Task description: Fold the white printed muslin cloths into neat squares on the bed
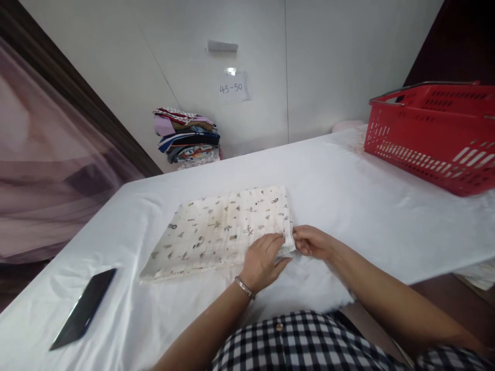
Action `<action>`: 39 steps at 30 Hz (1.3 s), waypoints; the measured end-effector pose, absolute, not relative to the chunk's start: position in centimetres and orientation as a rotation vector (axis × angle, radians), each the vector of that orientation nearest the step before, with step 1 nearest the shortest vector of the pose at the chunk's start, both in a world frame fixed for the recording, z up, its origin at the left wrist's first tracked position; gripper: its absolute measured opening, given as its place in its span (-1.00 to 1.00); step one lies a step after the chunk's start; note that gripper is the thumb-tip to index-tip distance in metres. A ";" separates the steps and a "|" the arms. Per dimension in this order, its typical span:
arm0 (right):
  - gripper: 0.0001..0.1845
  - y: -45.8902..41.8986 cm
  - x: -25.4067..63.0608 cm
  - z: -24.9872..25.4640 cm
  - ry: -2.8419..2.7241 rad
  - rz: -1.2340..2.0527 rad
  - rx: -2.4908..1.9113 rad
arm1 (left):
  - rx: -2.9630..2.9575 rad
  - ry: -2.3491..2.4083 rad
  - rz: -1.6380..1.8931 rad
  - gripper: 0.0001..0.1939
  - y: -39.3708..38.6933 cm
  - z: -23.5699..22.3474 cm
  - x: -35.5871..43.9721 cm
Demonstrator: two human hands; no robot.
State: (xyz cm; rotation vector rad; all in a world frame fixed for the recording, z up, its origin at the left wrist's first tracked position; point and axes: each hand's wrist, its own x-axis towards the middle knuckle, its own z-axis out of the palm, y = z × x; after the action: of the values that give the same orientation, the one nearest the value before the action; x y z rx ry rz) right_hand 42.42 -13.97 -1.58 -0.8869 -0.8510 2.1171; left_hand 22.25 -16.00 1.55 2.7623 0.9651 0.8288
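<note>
Folded printed cloth [216, 226]: on tabletop [328, 180], beneath left grip [261, 263], thumb spread from fingers. Right grip [315, 242] pinches its edge. Probably light, limp, not fragile; best held by stacked edges, layers together.

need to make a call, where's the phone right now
In the head view, the black phone lies at lower left on the white-covered table, left of the folded patterned cloth
</note>
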 end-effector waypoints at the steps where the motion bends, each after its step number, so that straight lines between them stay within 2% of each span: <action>1: -0.82 -14.0 42.4 -1.4 -0.861 2.112 -0.886 | 2.769 0.992 0.812 -0.66 -15.8 1.5 22.3; 4: -0.77 -14.1 42.6 -0.5 -0.909 2.055 -0.903 | 2.697 1.142 0.853 -0.70 -14.7 2.1 22.2; 9: -0.74 -14.0 43.3 0.7 -1.030 1.756 -1.142 | 2.322 1.639 1.100 -0.74 -12.4 4.6 21.0; 11: -0.77 -13.9 43.5 0.6 -1.136 1.668 -1.310 | 2.322 1.653 1.114 -0.74 -12.5 4.9 20.9; 15: -0.72 -13.9 43.5 -0.2 -1.332 1.585 -1.544 | 2.450 1.494 1.012 -0.72 -13.7 3.6 21.5; 19: -0.74 -13.9 43.3 -0.5 -1.285 1.638 -1.554 | 2.468 1.429 1.003 -0.73 -14.5 2.4 21.9; 26: -0.75 -14.2 43.1 -0.3 -1.262 1.869 -1.436 | 2.207 1.573 1.021 -0.78 -13.6 3.4 21.4; 34: -0.63 -14.7 41.7 0.1 -1.385 1.724 -1.566 | 2.095 1.575 1.009 -0.82 -13.1 4.0 21.4; 39: -0.65 -15.9 42.3 1.0 -1.115 1.812 -1.285 | 2.164 1.518 1.020 -0.80 -13.4 4.0 21.3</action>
State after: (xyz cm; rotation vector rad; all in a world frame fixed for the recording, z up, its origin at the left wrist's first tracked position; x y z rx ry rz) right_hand 42.31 -15.89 0.98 -1.2854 -1.1149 1.8118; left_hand 21.35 -13.36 3.99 2.1641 1.5184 1.0205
